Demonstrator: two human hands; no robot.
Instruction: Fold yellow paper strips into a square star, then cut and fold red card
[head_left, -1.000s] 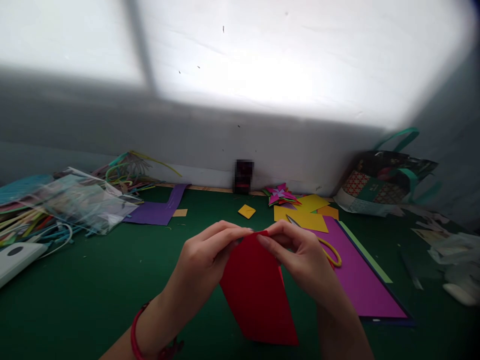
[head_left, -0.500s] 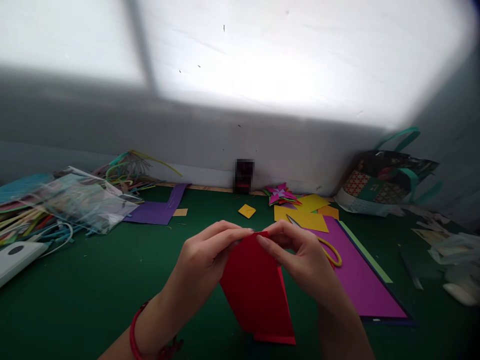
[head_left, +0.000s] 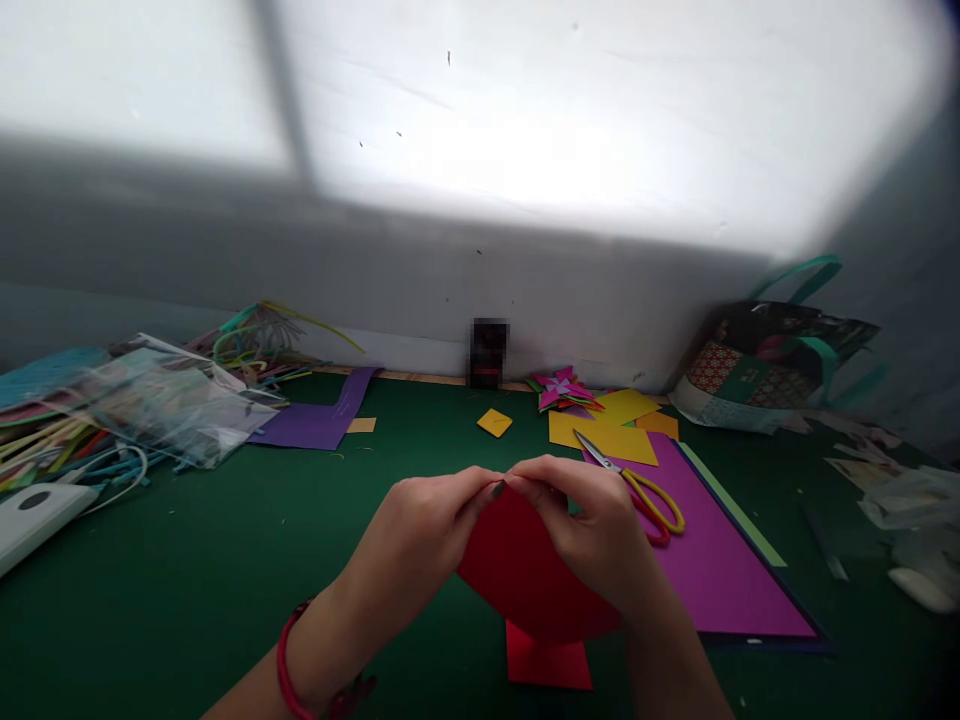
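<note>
A sheet of red paper (head_left: 529,570) hangs curved between my hands, pinched along its top edge. My left hand (head_left: 431,530), with a red cord bracelet at the wrist, grips it by thumb and fingers. Right beside it, fingertips almost touching, my right hand (head_left: 589,520) pinches the same edge. Below the raised sheet a flat red paper piece (head_left: 551,665) rests on the green table (head_left: 247,600); whether the two are joined is hidden. Scissors (head_left: 630,485) with one yellow and one red handle lie just past my right hand, over purple and yellow paper.
Purple paper (head_left: 750,570) lies on the right, yellow sheets (head_left: 600,440) behind it. A magenta paper star (head_left: 559,388) and a yellow square (head_left: 495,423) sit near the wall. Pipe cleaners and a clear plastic bag (head_left: 180,400) crowd the left. A patterned bag (head_left: 750,370) stands back right.
My hands have drawn closer together at the paper's top edge. The red sheet now bows more, its lower part swung up and right, baring the flat red piece and more of the scissors.
</note>
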